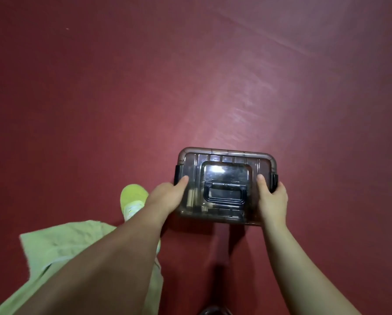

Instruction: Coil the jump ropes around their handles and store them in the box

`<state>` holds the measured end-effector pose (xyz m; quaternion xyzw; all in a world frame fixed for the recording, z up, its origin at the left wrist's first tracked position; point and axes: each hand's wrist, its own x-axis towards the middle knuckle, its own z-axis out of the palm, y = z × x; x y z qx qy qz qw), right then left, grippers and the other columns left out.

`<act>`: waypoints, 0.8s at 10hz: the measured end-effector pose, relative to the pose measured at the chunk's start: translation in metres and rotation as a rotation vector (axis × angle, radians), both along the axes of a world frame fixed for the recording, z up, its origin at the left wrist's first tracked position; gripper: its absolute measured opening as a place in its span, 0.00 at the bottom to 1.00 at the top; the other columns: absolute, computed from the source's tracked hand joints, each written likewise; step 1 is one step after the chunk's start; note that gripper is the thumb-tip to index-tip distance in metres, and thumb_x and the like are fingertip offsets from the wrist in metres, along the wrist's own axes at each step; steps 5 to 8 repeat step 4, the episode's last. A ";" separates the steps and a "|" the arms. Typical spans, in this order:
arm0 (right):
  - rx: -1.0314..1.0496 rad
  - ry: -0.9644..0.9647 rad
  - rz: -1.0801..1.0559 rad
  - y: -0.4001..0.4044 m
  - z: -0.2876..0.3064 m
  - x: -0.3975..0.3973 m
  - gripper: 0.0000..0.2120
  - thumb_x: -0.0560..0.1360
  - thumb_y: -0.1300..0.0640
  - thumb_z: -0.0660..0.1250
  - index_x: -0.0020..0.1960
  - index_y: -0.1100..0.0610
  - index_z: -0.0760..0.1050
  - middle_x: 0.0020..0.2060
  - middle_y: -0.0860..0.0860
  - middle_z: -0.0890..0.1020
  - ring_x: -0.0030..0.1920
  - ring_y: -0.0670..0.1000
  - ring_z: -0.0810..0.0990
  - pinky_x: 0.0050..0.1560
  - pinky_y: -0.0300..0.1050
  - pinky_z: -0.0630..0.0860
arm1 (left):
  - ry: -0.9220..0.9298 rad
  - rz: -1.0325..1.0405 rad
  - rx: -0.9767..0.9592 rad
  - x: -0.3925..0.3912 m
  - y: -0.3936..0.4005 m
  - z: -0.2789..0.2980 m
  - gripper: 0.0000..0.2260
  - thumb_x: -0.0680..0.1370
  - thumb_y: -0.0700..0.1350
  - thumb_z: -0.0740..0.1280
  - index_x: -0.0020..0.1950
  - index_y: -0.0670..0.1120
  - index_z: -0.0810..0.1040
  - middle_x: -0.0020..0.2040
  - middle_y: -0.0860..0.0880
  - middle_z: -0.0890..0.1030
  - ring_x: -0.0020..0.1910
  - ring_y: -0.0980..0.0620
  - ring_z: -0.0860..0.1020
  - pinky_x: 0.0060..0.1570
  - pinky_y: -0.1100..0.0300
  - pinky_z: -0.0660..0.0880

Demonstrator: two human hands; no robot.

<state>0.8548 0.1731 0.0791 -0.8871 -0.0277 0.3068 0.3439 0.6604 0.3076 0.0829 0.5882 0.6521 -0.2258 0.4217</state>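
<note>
Head view, looking straight down at a dark red floor (99,98).

Box (226,186): smoked, translucent plastic, rectangular with rounded corners, lid on. The lid top is ribbed, with a raised central panel and a dark folding handle (224,193) lying flat in its recess. A black latch (176,175) sits on the left end and a second latch (275,180) on the right end. The contents cannot be made out through the tinted plastic; no rope is visible.

Left hand (167,198): holds the box at its left end. The thumb (182,181) lies on top of the lid, its tip just inside the left latch. The other fingers go round the end of the box and are hidden, so their curl cannot be seen directly.

Right hand (272,196): holds the box at its right end. The thumb (262,184) lies on the lid, pointing away from the body; the other fingers wrap over the right edge beside the right latch. So both hands are closed on the box, one at each short end, with the folding handle between the two thumbs and untouched.

Whether the box rests on the floor or is held just above it cannot be told; a dark shadow lies under its near edge.

Also in view: a yellow-green shoe (131,201) just left of the left wrist, and a pale green garment (61,246) at lower left, partly covered by the left forearm.
</note>
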 end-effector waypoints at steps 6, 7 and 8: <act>0.317 0.093 0.409 0.128 0.138 -0.130 0.19 0.79 0.46 0.61 0.62 0.58 0.73 0.52 0.48 0.76 0.54 0.48 0.75 0.56 0.47 0.71 | -0.433 -0.159 0.246 -0.101 0.112 0.151 0.24 0.80 0.60 0.55 0.66 0.45 0.75 0.66 0.45 0.75 0.66 0.48 0.72 0.59 0.60 0.66; 0.317 0.093 0.409 0.128 0.138 -0.130 0.19 0.79 0.46 0.61 0.62 0.58 0.73 0.52 0.48 0.76 0.54 0.48 0.75 0.56 0.47 0.71 | -0.433 -0.159 0.246 -0.101 0.112 0.151 0.24 0.80 0.60 0.55 0.66 0.45 0.75 0.66 0.45 0.75 0.66 0.48 0.72 0.59 0.60 0.66; 0.317 0.093 0.409 0.128 0.138 -0.130 0.19 0.79 0.46 0.61 0.62 0.58 0.73 0.52 0.48 0.76 0.54 0.48 0.75 0.56 0.47 0.71 | -0.433 -0.159 0.246 -0.101 0.112 0.151 0.24 0.80 0.60 0.55 0.66 0.45 0.75 0.66 0.45 0.75 0.66 0.48 0.72 0.59 0.60 0.66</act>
